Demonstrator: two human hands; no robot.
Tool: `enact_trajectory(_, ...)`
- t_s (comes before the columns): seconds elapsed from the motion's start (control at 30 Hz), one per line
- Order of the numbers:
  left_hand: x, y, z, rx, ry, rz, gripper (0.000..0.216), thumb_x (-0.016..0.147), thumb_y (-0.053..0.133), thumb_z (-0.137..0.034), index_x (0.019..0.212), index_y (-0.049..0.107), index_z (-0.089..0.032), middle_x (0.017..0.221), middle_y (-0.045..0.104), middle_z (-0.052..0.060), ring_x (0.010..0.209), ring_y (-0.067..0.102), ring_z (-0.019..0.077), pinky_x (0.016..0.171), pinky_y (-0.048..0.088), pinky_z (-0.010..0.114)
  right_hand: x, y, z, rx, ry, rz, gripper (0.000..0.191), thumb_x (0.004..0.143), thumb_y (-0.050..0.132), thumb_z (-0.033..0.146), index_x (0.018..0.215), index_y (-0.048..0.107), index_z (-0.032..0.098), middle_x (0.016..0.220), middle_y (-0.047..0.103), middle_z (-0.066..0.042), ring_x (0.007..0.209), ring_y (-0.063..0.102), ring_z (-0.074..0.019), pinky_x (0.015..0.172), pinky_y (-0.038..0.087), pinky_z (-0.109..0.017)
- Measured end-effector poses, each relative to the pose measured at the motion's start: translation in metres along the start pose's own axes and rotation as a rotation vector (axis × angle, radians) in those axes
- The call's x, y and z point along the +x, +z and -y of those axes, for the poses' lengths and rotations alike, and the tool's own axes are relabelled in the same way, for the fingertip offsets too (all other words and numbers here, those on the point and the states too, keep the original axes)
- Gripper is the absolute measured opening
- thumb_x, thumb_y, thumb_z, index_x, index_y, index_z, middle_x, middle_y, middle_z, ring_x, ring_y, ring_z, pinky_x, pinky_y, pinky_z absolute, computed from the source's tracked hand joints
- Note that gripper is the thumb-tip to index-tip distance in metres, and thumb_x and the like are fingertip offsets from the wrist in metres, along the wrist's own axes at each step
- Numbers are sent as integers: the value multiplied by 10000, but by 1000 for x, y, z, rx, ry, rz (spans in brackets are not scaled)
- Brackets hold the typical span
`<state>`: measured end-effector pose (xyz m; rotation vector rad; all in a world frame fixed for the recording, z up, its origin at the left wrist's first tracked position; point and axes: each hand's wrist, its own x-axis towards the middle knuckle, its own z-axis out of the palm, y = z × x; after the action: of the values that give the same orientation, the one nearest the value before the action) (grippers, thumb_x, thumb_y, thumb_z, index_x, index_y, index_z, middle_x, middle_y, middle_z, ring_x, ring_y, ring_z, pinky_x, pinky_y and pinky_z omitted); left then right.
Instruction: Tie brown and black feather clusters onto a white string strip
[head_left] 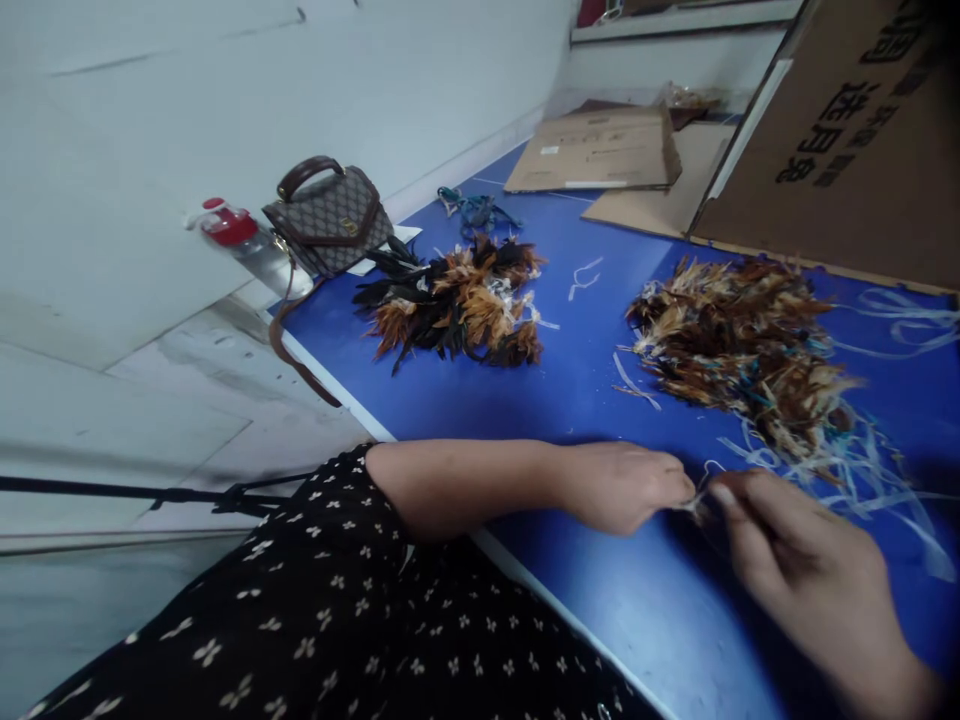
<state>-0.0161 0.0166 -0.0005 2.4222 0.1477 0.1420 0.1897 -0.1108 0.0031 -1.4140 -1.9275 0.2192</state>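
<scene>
My left hand [628, 488] is closed, with its fingertips on a thin white string [694, 500] just above the table. My right hand [814, 575] pinches the same string between thumb and forefinger, and a small loop of it sticks up between the hands. Something small and brownish hangs there too, too blurred to name. Beyond my right hand lies a large heap of brown feathers [739, 345], with strips of pale plastic ribbon [862, 465] at its near side. Farther left, brown and black feather bunches [457, 305] lie in a second pile.
On the blue table [592, 395] are a teal cord tangle [480, 212] and a white ribbon scrap [583, 280]. A handbag [330, 218] and a red-capped bottle [244, 240] stand by the left wall. Flattened cardboard [592, 150] and a big carton [840, 150] occupy the back.
</scene>
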Motion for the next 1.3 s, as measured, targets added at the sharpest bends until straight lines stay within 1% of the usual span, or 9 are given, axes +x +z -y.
enact_trajectory(0.1,1,-1,-1,-151,104,-97,205,1107,508,-169,1048,704,-175,1173,802,149,1155,717,216,1147,573,389,0,2,-4,95,119,9,196,1087,644,368,948,724,255,781,739,0,634,694,-141,596,553,-239)
enact_trajectory(0.23,0,1,-1,-48,-120,-298,266,1133,432,-198,1145,689,-131,1176,793,176,1144,733,251,1127,585,458,-2,15,8,121,65,25,189,1082,642,346,923,693,259,717,660,20,570,619,-124,556,517,-241)
enact_trajectory(0.47,-3,-2,-2,48,9,113,212,993,570,-87,1099,728,-179,1222,802,142,1091,762,257,974,626,401,-1,2,2,56,-18,85,204,1084,629,333,910,710,265,784,713,-3,627,681,-139,589,542,-253)
enact_trajectory(0.6,-2,-4,0,-173,78,-71,164,1094,562,-182,1038,714,-208,1192,815,106,1173,752,206,1090,587,335,-2,5,-6,168,165,87,252,1105,620,415,925,701,258,733,687,21,608,660,-131,564,534,-229)
enact_trajectory(0.73,-3,0,3,-51,-172,-217,201,1123,495,-214,1149,689,-168,1177,806,145,1133,766,247,1071,594,404,-6,20,4,112,118,48,229,1099,623,394,920,674,260,729,652,20,592,635,-135,566,533,-252)
enact_trajectory(0.83,-4,0,2,92,-242,-126,243,1048,514,-136,1220,686,-132,1189,800,179,1062,774,289,960,622,447,-7,19,9,21,-33,80,96,1072,644,299,1014,713,263,854,727,-8,666,694,-143,628,561,-269)
enact_trajectory(1.0,-2,-4,-1,-4,63,123,198,1022,544,-89,1050,718,-177,1190,809,149,1088,765,251,973,620,382,-5,3,-7,43,-9,62,131,1073,638,312,997,736,269,859,752,-7,684,715,-140,621,557,-251)
enact_trajectory(1.13,-1,0,1,-153,24,-112,172,1105,540,-186,1018,688,-196,1163,813,126,1134,741,220,1092,584,375,-4,9,-10,176,168,83,224,1087,637,422,970,739,261,816,745,3,686,721,-155,612,569,-249)
enact_trajectory(1.3,-2,6,-1,72,-249,-218,255,1076,466,-128,1214,678,-104,1183,796,187,1118,761,273,1032,596,413,-2,17,13,48,32,34,194,1080,645,335,904,673,258,711,638,27,571,626,-121,565,496,-247)
